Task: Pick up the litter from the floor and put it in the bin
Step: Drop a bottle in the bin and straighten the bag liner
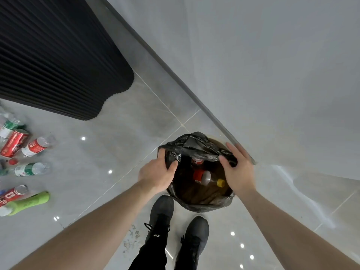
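A round bin (196,193) lined with a black plastic bag (191,144) stands on the floor by the wall. Inside lie a bottle with a red label and yellow cap (207,178) and a red can (197,160). My left hand (156,173) grips the bag's left edge, thumb inside the rim. My right hand (236,170) grips the bag's right edge. Litter lies on the floor at far left: a red can (14,142), a red-labelled bottle (36,146), a green-labelled bottle (31,169), another red can (13,193) and a green bottle (27,202).
A black ribbed panel (54,55) rises at upper left. A grey wall with a metal skirting strip (175,75) runs diagonally behind the bin. My two black shoes (161,213) stand on the glossy grey tiles just before the bin.
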Available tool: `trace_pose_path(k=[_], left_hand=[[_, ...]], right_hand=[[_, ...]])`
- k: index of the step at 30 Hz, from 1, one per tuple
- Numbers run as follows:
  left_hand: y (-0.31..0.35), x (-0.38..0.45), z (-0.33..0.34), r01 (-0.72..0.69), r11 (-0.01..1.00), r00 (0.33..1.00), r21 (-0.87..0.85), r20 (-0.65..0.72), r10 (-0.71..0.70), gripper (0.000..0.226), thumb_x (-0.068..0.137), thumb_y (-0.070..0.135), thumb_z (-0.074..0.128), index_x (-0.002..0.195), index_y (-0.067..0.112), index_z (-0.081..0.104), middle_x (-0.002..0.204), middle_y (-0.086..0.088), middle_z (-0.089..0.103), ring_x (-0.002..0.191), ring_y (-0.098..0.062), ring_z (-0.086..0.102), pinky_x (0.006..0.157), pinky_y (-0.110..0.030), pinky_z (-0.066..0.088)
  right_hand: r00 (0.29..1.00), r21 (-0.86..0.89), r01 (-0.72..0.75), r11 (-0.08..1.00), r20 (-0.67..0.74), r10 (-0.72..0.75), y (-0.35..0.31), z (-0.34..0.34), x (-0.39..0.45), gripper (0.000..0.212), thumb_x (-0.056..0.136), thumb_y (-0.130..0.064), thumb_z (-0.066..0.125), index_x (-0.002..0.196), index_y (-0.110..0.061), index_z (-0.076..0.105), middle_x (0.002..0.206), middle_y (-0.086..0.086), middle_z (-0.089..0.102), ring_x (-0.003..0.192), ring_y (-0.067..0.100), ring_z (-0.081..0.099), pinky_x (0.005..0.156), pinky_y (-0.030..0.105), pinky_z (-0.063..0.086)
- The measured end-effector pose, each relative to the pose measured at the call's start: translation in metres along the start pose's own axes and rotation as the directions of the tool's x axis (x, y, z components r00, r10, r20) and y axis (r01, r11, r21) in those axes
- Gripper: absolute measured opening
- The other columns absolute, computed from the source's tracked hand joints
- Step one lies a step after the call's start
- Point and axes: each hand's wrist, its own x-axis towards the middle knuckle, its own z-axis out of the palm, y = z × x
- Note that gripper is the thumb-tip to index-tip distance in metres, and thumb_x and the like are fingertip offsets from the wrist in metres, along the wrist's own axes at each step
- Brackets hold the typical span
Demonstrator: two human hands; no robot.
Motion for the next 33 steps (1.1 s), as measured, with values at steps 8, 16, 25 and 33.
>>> trace_pose_path(k=[8, 16, 25, 33], left_hand=[[0.016, 0.042, -0.017, -0.157, 0.985, 0.961, 0.072, -0.219, 0.169, 0.039, 0.103, 0.038, 0.042, 0.142, 0.031, 0.045, 0.123, 0.0, 0.063, 0.109, -0.027, 0.064, 0.09, -0.039, 0.052], [0.037, 0.055, -0.016, -0.366, 0.924, 0.918, 0.107, -0.117, 0.378, 0.043, 0.107, 0.029, 0.038, 0.149, 0.037, 0.039, 0.143, 0.01, 0.057, 0.126, -0.019, 0.056, 0.099, -0.037, 0.049], [0.048, 0.088, -0.027, -0.125, 0.966, 0.992, -0.227, -0.01, 0.126, 0.033, 0.095, 0.058, 0.057, 0.102, 0.032, 0.077, 0.098, 0.02, 0.07, 0.096, -0.006, 0.063, 0.087, -0.026, 0.048], [0.005, 0.072, -0.011, 0.194, 0.93, 0.969, -0.313, 0.209, -0.131, 0.051, 0.104, 0.056, 0.03, 0.114, 0.02, 0.066, 0.103, -0.007, 0.067, 0.106, -0.028, 0.061, 0.092, -0.034, 0.042]], right_hand=[[0.941, 0.174, -0.262, 0.949, -0.173, 0.291, -0.013, -0.007, 0.052, 0.022, 0.095, -0.036, 0.056, 0.1, -0.026, 0.074, 0.091, -0.008, 0.071, 0.085, 0.018, 0.066, 0.069, 0.027, 0.046], [0.985, -0.071, 0.162, 0.984, 0.07, -0.157, -0.002, -0.008, 0.033, 0.031, 0.088, -0.021, 0.064, 0.113, -0.039, 0.057, 0.123, -0.023, 0.057, 0.102, 0.002, 0.056, 0.087, 0.025, 0.047], [0.899, 0.248, -0.433, 0.867, 0.049, 0.435, -0.007, -0.007, 0.078, 0.004, 0.081, -0.029, 0.076, 0.081, -0.026, 0.078, 0.086, -0.005, 0.075, 0.086, 0.018, 0.071, 0.078, 0.032, 0.058], [0.709, 0.344, -0.7, 0.626, 0.23, 0.666, 0.016, -0.005, 0.058, 0.037, 0.082, -0.042, 0.065, 0.103, -0.011, 0.067, 0.091, 0.009, 0.069, 0.087, 0.03, 0.07, 0.087, 0.042, 0.058]])
